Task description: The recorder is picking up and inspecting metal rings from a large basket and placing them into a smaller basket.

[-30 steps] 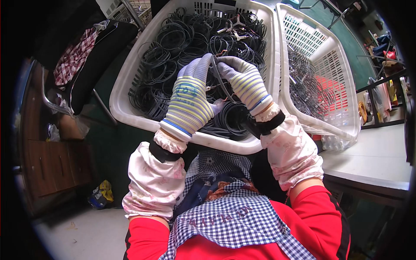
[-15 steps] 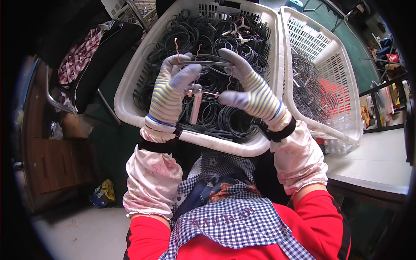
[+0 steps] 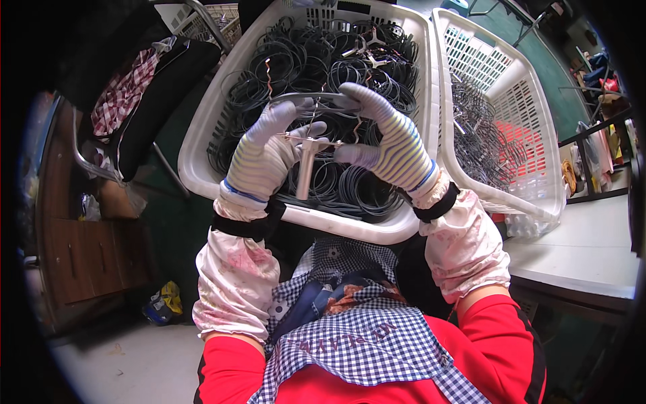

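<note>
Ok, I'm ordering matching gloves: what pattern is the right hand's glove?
Striped, pale yellow and bluish-grey; the right glove shows best in the head view.

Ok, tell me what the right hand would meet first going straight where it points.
Likely the dark cable just at the right hand, then perhaps the piled coils behind; depth is unclear.
</note>
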A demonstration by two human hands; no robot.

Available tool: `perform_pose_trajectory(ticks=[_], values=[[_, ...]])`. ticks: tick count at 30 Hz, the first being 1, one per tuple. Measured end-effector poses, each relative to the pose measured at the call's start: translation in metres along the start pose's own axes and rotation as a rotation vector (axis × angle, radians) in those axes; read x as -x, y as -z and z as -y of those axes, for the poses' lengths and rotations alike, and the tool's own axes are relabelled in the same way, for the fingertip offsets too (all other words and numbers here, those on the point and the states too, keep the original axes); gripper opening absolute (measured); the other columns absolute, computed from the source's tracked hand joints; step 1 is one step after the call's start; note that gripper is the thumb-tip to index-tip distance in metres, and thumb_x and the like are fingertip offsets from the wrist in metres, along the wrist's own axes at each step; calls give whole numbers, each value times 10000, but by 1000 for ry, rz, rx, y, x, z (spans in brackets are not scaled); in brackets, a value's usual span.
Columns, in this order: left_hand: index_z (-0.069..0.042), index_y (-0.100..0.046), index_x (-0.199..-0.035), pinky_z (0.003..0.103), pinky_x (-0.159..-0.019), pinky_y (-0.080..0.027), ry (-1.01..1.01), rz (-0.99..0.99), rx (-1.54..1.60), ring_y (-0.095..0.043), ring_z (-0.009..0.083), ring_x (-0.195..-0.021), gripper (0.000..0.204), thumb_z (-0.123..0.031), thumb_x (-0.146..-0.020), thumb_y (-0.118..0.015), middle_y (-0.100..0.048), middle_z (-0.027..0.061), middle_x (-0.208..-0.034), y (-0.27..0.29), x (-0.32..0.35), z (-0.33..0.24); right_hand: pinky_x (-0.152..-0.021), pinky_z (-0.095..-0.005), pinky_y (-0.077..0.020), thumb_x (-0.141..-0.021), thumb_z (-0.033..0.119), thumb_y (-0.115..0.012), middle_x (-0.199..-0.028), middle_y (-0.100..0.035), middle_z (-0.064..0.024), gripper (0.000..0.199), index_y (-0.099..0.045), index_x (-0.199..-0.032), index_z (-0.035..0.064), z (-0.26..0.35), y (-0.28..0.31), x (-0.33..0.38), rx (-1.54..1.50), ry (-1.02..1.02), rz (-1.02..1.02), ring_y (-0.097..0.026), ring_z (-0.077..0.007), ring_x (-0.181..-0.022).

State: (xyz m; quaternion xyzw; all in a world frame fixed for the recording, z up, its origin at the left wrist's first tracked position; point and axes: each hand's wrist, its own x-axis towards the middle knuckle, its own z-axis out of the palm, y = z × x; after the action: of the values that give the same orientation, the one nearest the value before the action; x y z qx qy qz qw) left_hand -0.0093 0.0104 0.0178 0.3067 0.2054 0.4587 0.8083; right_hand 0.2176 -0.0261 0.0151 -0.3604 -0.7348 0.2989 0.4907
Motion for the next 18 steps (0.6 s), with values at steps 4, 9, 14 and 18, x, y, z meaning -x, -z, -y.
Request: perform_pose_trajectory(ticks=[4, 9, 14, 18], values=[[-113, -452, -1396, 521, -973, -543, -115, 116, -183, -559, 417, -1224, 547, -139, -914, -710, -405, 170, -1466, -6, 3, 1, -1033, -346, -468, -775, 300, -854, -1230, -660, -82, 787, -491, -1430, 56, -7, 8, 1, -65, 28, -91, -608, -185, -1173], [-102, -532, -1264, 488, -1005, -535, -175, 113, -200, -579, 382, -1222, 370, -159, -938, -698, -438, 145, -1438, -4, -1, 8, -1000, -325, -491, -810, 243, -829, -1188, -685, -78, 677, -537, -1387, 42, -5, 3, -1, -135, 12, -164, -631, -168, -1128], [-144, -532, -1199, 396, -935, -554, -192, 85, -115, -652, 200, -1129, 335, -98, -922, -716, -493, 58, -1349, -9, -2, 11, -1004, -328, -493, -811, 241, -824, -1200, -682, -82, 671, -538, -1383, 41, -8, 1, -2, -152, 19, -186, -630, -173, -1139], [-139, -512, -1271, 401, -929, -561, -209, 77, -98, -644, 203, -1136, 389, -116, -934, -704, -471, 69, -1368, -9, -1, 12, -1006, -331, -492, -809, 248, -824, -1208, -679, -87, 671, -540, -1383, 47, -9, 3, -3, -107, 49, -168, -628, -177, -1145]])
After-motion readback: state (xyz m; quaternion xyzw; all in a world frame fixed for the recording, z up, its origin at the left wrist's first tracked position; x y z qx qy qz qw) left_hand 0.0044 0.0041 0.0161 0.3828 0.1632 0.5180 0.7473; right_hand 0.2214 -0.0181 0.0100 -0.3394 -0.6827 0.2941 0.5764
